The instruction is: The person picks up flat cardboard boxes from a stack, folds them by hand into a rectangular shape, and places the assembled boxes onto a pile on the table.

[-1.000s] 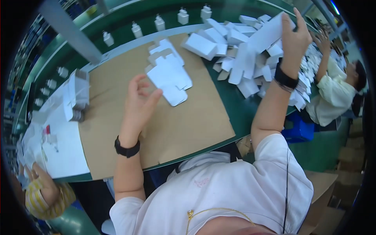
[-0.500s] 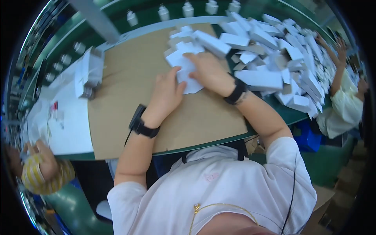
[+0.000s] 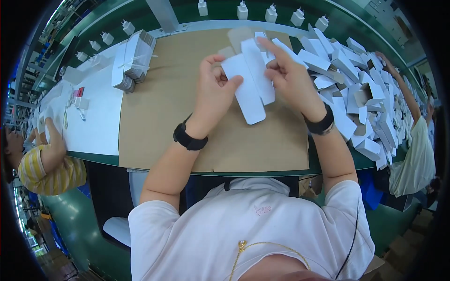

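Both my hands hold a flat white carton blank (image 3: 252,79) with a crease down its length and end flaps, above a brown cardboard sheet (image 3: 173,126). My left hand (image 3: 216,89) grips its left side, thumb on the front face and fingers curled behind. My right hand (image 3: 294,80) pinches the opposite side, thumb at the edge and index finger stretched along the top. Some white and greyish flaps show behind the blank, blurred and partly hidden. Close to my right hand lies the edge of a heap of folded white boxes (image 3: 344,70).
A strapped stack of flat white cartons (image 3: 135,58) stands at the left beside white paper (image 3: 96,129). Several white plug adapters (image 3: 242,11) line the back ledge. A person in a striped sleeve (image 3: 49,171) sits left; another person's arm (image 3: 403,86) reaches into the box heap at right.
The carton blank has been lifted and turned, and now shows its long panels at an angle along the crease. My hands have moved apart to its two sides. The whole view has shifted.
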`<state>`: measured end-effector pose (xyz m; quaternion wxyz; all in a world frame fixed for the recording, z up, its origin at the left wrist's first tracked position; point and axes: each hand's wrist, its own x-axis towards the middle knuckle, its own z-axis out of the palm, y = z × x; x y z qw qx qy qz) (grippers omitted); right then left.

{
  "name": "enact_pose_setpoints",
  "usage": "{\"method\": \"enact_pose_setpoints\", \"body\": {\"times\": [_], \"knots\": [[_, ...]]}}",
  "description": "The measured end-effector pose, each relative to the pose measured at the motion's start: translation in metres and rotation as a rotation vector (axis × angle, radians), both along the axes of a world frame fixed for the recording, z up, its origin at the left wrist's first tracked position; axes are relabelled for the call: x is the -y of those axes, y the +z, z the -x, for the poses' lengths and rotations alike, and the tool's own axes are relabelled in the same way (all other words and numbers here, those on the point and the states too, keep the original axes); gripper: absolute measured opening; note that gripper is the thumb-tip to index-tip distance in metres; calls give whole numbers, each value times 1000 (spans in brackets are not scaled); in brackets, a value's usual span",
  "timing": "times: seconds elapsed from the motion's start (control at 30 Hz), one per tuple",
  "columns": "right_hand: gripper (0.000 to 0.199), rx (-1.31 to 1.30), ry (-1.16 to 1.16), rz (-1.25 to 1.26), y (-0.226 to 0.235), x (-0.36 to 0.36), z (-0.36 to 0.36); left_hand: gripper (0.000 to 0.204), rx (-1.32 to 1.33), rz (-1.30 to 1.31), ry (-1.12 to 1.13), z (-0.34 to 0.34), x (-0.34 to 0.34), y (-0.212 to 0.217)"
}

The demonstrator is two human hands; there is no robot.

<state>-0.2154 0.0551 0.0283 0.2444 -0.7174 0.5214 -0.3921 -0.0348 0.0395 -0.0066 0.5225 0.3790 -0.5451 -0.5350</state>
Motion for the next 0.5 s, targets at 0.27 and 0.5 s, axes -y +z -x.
{"method": "enact_pose_setpoints", "body": {"times": [0.27, 0.5], "knots": [[28, -113, 2, -9, -3, -11, -13, 56, 81, 312, -2, 4, -10, -6], [22, 145, 277, -30, 1, -4, 0, 86, -12, 99, -442, 1, -10, 8]]}}
